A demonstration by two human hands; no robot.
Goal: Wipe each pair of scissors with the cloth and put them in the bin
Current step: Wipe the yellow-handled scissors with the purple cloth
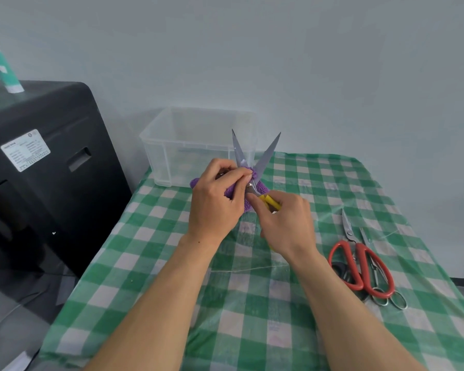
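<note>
**Blades spread for the wipe**

The scissors are held wide open, likely so each blade can be reached. The left hand curls its fingers on the cloth, pinching it round one blade near the pivot. The right hand clamps the yellow handles just below. The bin stands just beyond the fingers – red scissors lie on the bench, well to their right.

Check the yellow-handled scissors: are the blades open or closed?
Open: the yellow-handled scissors show two blades spread in a V above the purple cloth.

Matt grey metal scissor blades, fuzzy purple cloth (terry-like), translucent plastic bin
</note>
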